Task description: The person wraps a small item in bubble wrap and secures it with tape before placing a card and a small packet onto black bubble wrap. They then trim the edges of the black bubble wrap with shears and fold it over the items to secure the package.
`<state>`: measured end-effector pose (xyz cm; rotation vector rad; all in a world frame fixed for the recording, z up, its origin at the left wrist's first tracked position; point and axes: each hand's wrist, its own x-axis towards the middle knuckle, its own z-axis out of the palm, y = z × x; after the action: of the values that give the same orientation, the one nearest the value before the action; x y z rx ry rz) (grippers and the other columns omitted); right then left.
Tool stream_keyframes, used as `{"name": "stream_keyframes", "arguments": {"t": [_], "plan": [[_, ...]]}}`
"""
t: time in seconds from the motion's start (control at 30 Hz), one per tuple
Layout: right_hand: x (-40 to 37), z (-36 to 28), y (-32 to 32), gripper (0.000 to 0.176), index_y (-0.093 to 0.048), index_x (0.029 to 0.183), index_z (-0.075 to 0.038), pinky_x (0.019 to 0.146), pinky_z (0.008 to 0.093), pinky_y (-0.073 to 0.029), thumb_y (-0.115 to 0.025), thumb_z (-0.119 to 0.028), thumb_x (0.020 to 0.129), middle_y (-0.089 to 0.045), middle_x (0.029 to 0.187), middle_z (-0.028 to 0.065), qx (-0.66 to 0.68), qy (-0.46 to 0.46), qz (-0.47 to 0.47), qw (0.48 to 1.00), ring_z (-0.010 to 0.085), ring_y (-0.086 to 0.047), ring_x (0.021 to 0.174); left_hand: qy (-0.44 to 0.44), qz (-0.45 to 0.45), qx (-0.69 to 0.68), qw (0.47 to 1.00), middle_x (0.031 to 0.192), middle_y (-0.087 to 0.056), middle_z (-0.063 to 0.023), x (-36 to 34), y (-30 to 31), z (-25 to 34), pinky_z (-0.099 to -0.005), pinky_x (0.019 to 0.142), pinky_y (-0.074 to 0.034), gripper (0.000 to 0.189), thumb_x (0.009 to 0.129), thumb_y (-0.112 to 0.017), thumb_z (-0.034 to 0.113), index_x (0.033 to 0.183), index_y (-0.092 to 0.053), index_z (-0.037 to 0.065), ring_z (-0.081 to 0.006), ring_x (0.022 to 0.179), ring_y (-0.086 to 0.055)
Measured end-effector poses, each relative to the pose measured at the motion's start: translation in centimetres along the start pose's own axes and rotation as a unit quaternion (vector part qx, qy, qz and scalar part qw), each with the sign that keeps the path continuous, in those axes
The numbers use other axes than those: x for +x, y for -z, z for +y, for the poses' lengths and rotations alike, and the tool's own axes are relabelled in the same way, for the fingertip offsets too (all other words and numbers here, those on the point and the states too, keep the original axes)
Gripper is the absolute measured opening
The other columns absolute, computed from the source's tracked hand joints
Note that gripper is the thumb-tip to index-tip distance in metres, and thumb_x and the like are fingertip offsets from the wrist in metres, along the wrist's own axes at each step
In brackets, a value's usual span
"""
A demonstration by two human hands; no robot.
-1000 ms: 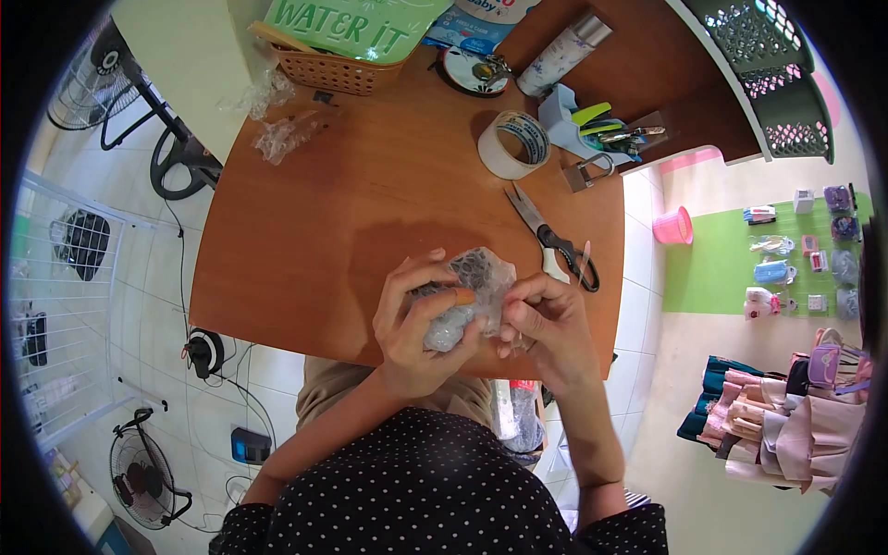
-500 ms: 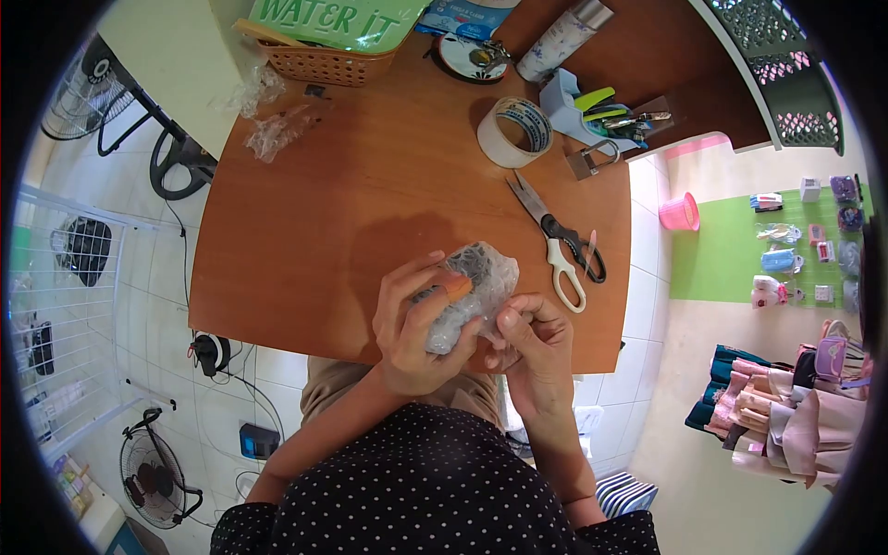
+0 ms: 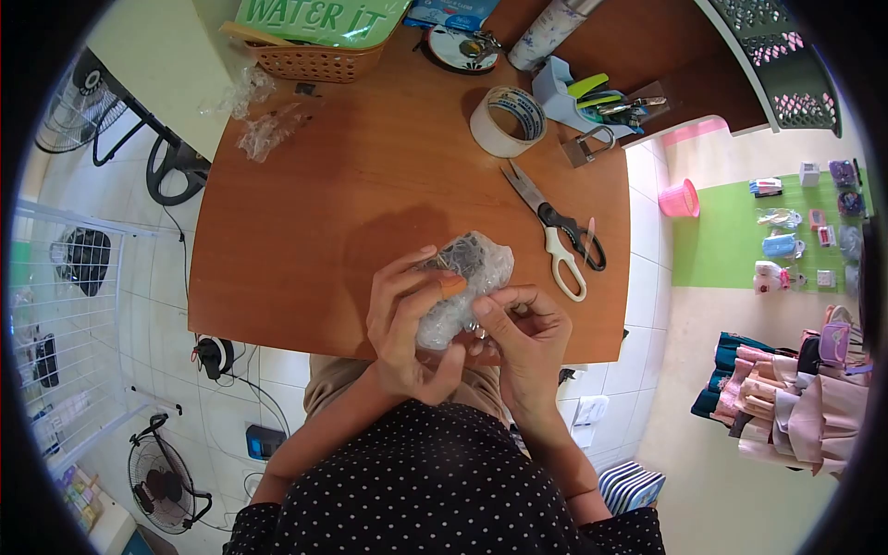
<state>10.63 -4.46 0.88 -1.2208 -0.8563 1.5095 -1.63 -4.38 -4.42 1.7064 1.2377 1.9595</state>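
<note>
A bubble-wrapped bundle (image 3: 465, 282) is held up over the front edge of the wooden table (image 3: 305, 250). Something dark shows through the clear wrap at its top; what it is I cannot make out. My left hand (image 3: 407, 324) grips the bundle from the left, its fingers curled over the wrap. On the bundle's right side, my right hand (image 3: 525, 338) pinches the wrap between thumb and fingers. To the right lie scissors (image 3: 553, 222) with one white and one black handle, blades apart. Behind them stands a roll of tape (image 3: 495, 143).
Crumpled plastic scraps (image 3: 268, 132) lie at the back left, near a woven basket (image 3: 319, 63). A padlock (image 3: 586, 146), a pen holder (image 3: 564, 97) and a small plate (image 3: 461, 48) with keys are at the back right. The table's right edge lies just past the scissors.
My left thumb has come away from the lower end of the bundle. My right hand has shifted slightly up and left along the wrap. The view has moved a little.
</note>
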Motion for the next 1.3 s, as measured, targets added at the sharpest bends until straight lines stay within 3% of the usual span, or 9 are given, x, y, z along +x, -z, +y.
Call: {"name": "stream_keyframes", "arguments": {"t": [0.1,0.23,0.43,0.53,0.7,0.83,1.03,1.2,1.3], "plan": [[0.0,-0.2,-0.5,0.009,-0.06,0.085,0.004,0.05,0.0178,-0.047,-0.066,0.002,0.08,-0.063,0.074,0.007,-0.004,0.012,0.013,1.0,0.0069,-0.058,0.059,0.066,0.021,0.014,0.997,0.089,-0.059,-0.0112,0.5,-0.6,1.2,-0.042,0.082,-0.048,0.028,0.065,-0.07,0.006,0.091,-0.06,0.001,-0.0304,0.089,-0.056],[0.2,0.2,-0.3,0.009,-0.06,0.085,0.003,0.049,0.0178,-0.046,-0.067,0.002,0.08,-0.063,0.074,0.0066,0.013,0.02,0.011,1.0,0.0067,-0.058,0.06,0.065,0.008,0.026,0.998,0.086,-0.059,-0.01,0.5,-0.8,0.8,-0.0417,0.083,-0.048,0.026,0.067,-0.073,0.005,0.089,-0.061,0.002,-0.0292,0.088,-0.056],[0.4,0.2,-1.3,0.031,-0.048,0.105,-0.001,0.047,0.0187,-0.046,-0.067,-0.001,0.081,-0.062,0.076,0.0086,0.051,0.013,0.029,0.998,0.0088,-0.059,0.064,0.097,0.033,0.028,0.994,0.083,-0.059,-0.0088,0.8,-0.2,0.4,-0.0415,0.083,-0.049,0.021,0.069,-0.072,0.004,0.087,-0.061,0.001,-0.0271,0.085,-0.056],[0.7,0.1,-0.7,0.04,-0.04,0.11,-0.003,0.049,0.0196,-0.049,-0.066,0.001,0.08,-0.062,0.077,0.0102,0.026,-0.018,-0.009,0.999,0.0108,-0.062,0.069,0.054,-0.011,0.029,0.998,0.089,-0.058,-0.0112,0.8,0.1,0.0,-0.0429,0.085,-0.046,0.02,0.073,-0.068,0.003,0.09,-0.058,0.001,-0.0294,0.094,-0.057],[0.6,-0.5,-0.6,0.037,-0.042,0.104,-0.002,0.051,0.0221,-0.056,-0.067,0.004,0.078,-0.063,0.082,0.0128,-0.002,-0.062,-0.007,0.998,0.0147,-0.064,0.076,0.053,0.007,0.044,0.998,0.09,-0.057,-0.0114,0.7,-0.1,-0.3,-0.0419,0.084,-0.047,0.019,0.073,-0.066,0.003,0.09,-0.058,0.001,-0.0304,0.095,-0.057],[0.7,-0.1,-0.2,0.03,-0.045,0.098,-0.003,0.049,0.0225,-0.056,-0.067,0.003,0.078,-0.063,0.086,0.0132,-0.016,-0.042,-0.014,0.999,0.0152,-0.064,0.077,0.054,0.003,0.059,0.997,0.09,-0.058,-0.0115,0.6,-0.1,-0.2,-0.0413,0.084,-0.047,0.019,0.073,-0.066,0.003,0.09,-0.058,0.001,-0.0308,0.096,-0.057],[0.5,0.4,-0.1,0.026,-0.048,0.093,-0.002,0.054,0.0228,-0.057,-0.069,0.002,0.077,-0.064,0.084,0.0118,0.099,-0.098,0.0,0.99,0.0151,-0.065,0.077,0.053,0.013,0.045,0.998,0.089,-0.057,-0.0118,0.7,-0.2,-0.3,-0.0391,0.08,-0.048,0.02,0.068,-0.07,0.002,0.086,-0.062,0.001,-0.0305,0.093,-0.057],[0.4,1.8,0.5,0.017,-0.053,0.086,-0.001,0.059,0.0236,-0.057,-0.068,0.002,0.078,-0.065,0.084,0.0097,0.04,-0.079,-0.015,0.996,0.0149,-0.065,0.075,0.076,0.023,0.069,0.994,0.09,-0.058,-0.0129,0.7,-0.2,-0.2,-0.0405,0.082,-0.048,0.02,0.071,-0.068,0.002,0.089,-0.06,0.0,-0.0322,0.095,-0.057],[0.1,3.4,0.2,0.014,-0.055,0.084,-0.001,0.061,0.0243,-0.057,-0.068,0.001,0.078,-0.065,0.084,0.008,0.155,-0.061,-0.01,0.986,0.0132,-0.065,0.074,0.074,0.041,0.048,0.995,0.091,-0.057,-0.0129,0.5,-0.4,-0.4,-0.0415,0.083,-0.047,0.018,0.073,-0.066,0.002,0.089,-0.059,0.0,-0.0322,0.097,-0.057]]}}
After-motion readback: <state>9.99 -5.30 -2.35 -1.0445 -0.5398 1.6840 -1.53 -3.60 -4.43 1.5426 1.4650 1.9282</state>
